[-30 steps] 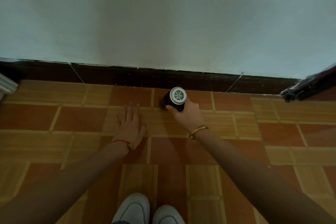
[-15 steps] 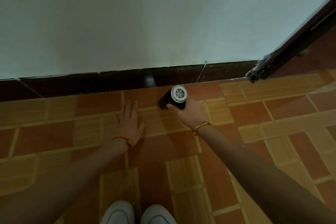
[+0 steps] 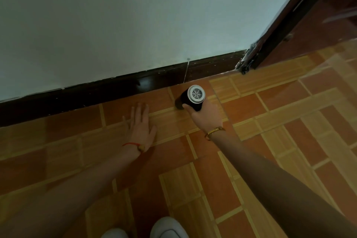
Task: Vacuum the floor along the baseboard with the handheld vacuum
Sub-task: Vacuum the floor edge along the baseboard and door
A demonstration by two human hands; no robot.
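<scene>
A person's right hand (image 3: 205, 117) is gripping a black cylindrical handheld vacuum with a round silver grille (image 3: 191, 97), fingers curled round its body. Its far end is pointing down at the reddish-brown and tan tiled floor (image 3: 280, 106), just beside the dark glossy baseboard (image 3: 96, 92). The left hand (image 3: 142, 128) is lying flat on the tiles, fingers straight, holding nothing. White shoe toes (image 3: 170, 228) are showing at the bottom edge.

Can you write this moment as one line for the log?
right hand: grips handheld vacuum | handheld vacuum: pointed down at floor beside baseboard | left hand: flat on floor
</scene>
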